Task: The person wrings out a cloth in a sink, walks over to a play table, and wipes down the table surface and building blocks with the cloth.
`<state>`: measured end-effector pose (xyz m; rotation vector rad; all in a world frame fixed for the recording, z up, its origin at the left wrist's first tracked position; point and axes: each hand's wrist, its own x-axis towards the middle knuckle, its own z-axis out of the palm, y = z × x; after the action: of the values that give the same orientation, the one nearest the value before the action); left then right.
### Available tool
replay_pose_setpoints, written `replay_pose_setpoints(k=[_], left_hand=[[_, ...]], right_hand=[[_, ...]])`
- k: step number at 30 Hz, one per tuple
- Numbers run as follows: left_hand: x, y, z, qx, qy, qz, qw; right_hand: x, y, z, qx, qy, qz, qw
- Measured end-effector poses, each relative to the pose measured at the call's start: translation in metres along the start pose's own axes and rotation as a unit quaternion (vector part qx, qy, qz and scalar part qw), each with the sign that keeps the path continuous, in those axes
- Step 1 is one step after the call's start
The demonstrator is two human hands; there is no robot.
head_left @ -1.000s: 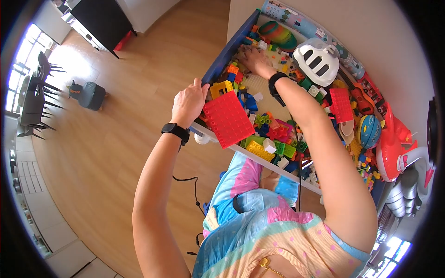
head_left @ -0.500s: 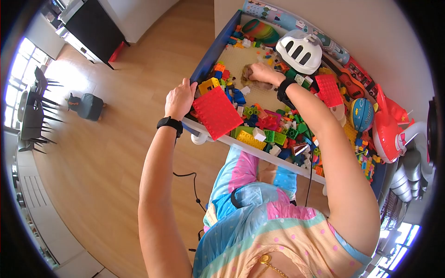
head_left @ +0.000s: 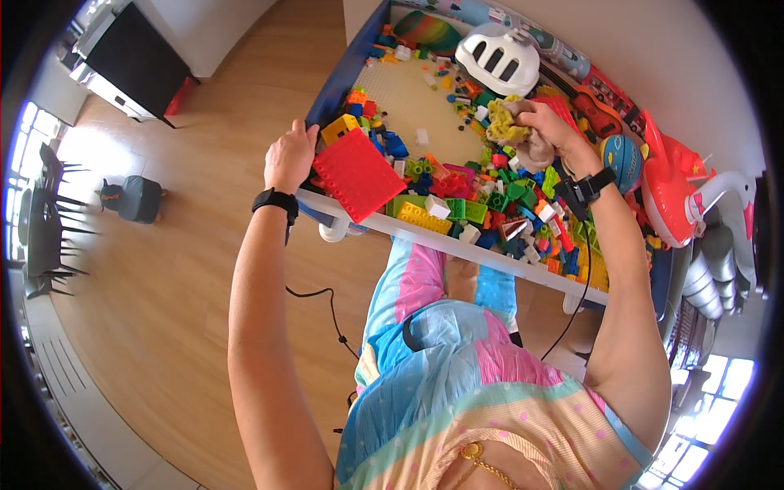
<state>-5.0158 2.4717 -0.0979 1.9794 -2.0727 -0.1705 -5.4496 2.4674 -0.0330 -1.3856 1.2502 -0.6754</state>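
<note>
Head view: I have the right hand clamped on a cloth over bricks; the left hand is at the tray edge, its grip unclear. A white brick lies on the pale board: partway done, I judge.

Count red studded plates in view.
2: a large plate beside the left hand, another plate partly hidden behind the right hand. More may lie under the bricks.

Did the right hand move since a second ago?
Yes. The right hand moved rightward, past the white helmet, closer to the toy guitar.
</note>
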Motion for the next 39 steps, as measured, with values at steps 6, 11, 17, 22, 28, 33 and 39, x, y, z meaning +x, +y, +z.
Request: replay_pose_setpoints(k=[6,11,17,22,28,33,39], left_hand=[[0.001,0.001,0.0,0.013,0.002,0.0,1.0],[0.002,0.001,0.002,0.039,-0.01,-0.002,0.999],[0.001,0.005,-0.001,0.032,-0.01,-0.007,0.999],[0.001,0.002,0.001,0.025,-0.01,-0.007,1.0],[0.005,0.002,-0.003,0.022,-0.006,0.0,1.0],[0.002,0.002,-0.001,0.004,-0.01,0.001,1.0],[-0.001,0.003,-0.004,-0.005,-0.01,0.001,1.0]], right_hand=[[-0.017,-0.002,0.014,-0.188,0.053,-0.076,0.978],[0.032,0.001,0.043,-0.413,0.034,-0.155,0.897],[0.126,-0.005,0.092,-0.589,0.079,-0.264,0.76],[0.162,0.015,0.13,-0.623,0.047,-0.269,0.734],[0.198,0.038,0.122,-0.579,0.049,-0.23,0.78],[0.191,0.04,0.125,-0.61,0.053,-0.246,0.752],[0.156,0.037,0.12,-0.582,0.028,-0.303,0.754]])
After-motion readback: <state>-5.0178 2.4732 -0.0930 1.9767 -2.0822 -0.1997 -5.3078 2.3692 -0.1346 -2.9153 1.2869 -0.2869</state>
